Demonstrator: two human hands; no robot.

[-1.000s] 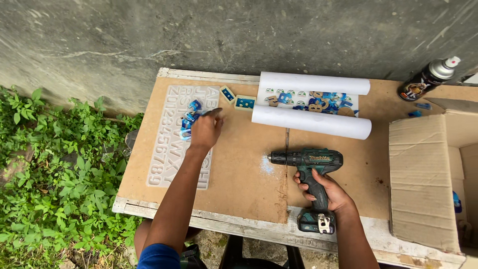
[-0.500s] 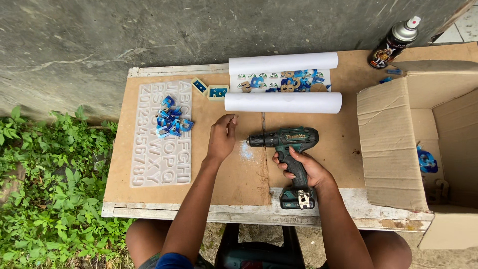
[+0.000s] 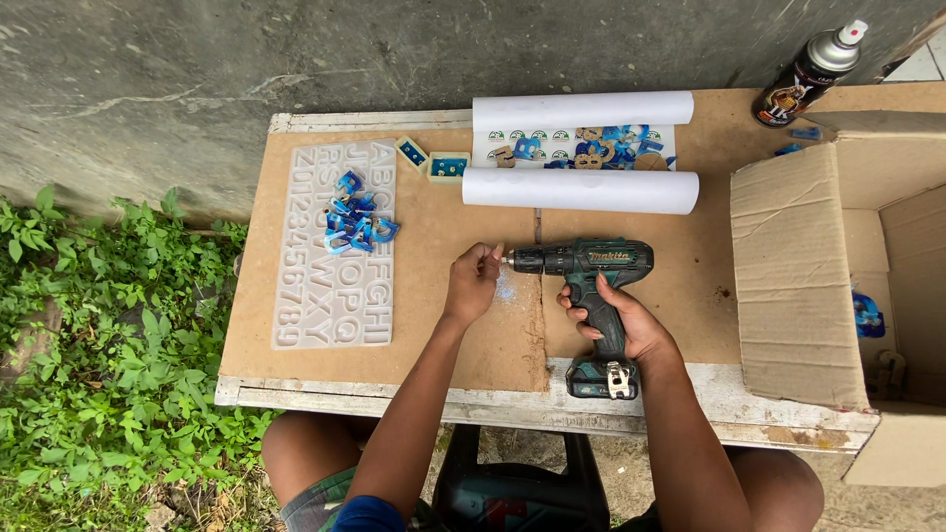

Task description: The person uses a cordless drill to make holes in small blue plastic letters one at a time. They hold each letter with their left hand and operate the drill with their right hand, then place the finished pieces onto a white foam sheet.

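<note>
Since the earlier frames, the left hand [image 3: 473, 284] has come away from the pile of blue letters [image 3: 353, 221] at the far left and drawn in beside the nose of the cordless drill [image 3: 588, 286]. The drill itself has hardly shifted; it lies near the middle of the brown board table [image 3: 443, 335], pointing left.

The left hand's fingers [image 3: 490, 254] are pinched nearly closed right at the drill's tip. They seem to hold a small piece against the bit, though it is too small to make out for certain. The right hand [image 3: 621, 320] is wrapped fully around the drill's grip, fingers closed tight, with the battery end toward the near edge.

The step in hand looks like drilling, or setting the bit to, a small piece held at the tip. A next move would likely call for a steady pinch, fingertips kept off the turning bit, and the drill held level.

A white letter mould [image 3: 335, 246] lies flat at the left under the letters. A half-unrolled paper sheet [image 3: 581, 143] with more pieces sits at the far side, a spray can [image 3: 810, 74] at the far right, and an open cardboard box [image 3: 798, 266] to the right.
</note>
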